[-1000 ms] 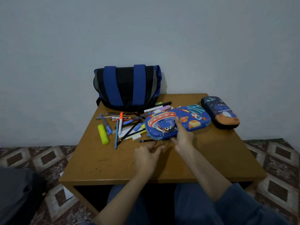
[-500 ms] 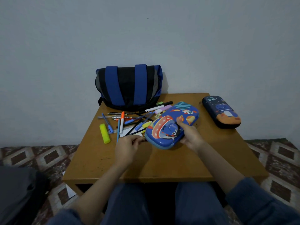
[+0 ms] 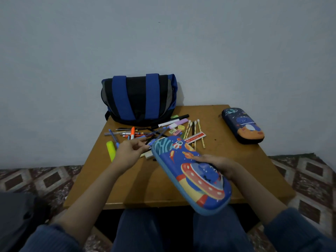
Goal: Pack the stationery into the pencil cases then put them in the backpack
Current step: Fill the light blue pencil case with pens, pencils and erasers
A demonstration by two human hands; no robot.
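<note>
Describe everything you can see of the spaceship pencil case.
The spaceship pencil case is a blue, hard-looking shell with a paler rim, printed with a saucer, rocket and planets. It looks shut. It is tilted over the table, gripped by the right hand, thumb across its top. Fingertips of the left hand meet at its far corner.

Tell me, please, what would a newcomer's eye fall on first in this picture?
First, the bright blue spaceship pencil case, held tilted over the near edge of the table by the right hand, with the left hand at its far end. Behind it, loose pens and pencils lie scattered before the black-and-blue backpack by the wall; a darker pencil case lies at the far right corner.
</note>
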